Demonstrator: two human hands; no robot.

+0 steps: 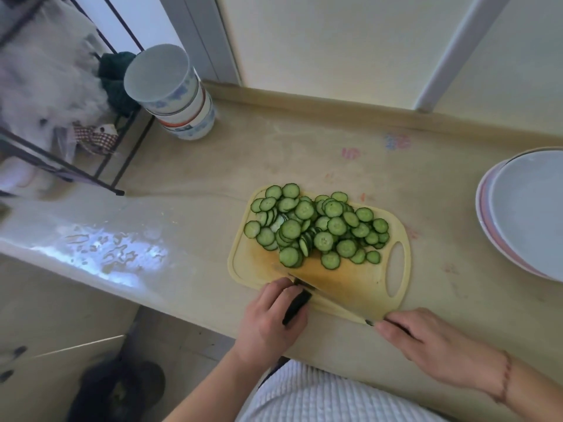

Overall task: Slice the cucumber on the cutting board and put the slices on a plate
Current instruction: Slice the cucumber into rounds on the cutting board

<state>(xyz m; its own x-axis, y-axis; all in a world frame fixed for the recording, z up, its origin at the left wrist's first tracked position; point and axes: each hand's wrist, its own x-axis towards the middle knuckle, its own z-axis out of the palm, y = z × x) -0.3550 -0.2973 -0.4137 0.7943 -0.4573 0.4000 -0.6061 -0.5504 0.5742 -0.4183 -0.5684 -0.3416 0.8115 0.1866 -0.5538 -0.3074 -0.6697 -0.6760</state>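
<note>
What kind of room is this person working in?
Most likely a home kitchen: cucumber slices lie on a cutting board on a counter, with stacked bowls at the back and plates to the side.

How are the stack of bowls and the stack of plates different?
The stack of bowls stands tall at the back left of the counter, while the stack of plates lies low and wide at the right edge. The bowls are upside down, bases up; the plates sit right way up. The bowls carry blue and red patterns; the top plate is plain pale, with a pink rim on one below. Both stacks hold no cucumber slices, which are on the cutting board.
</note>
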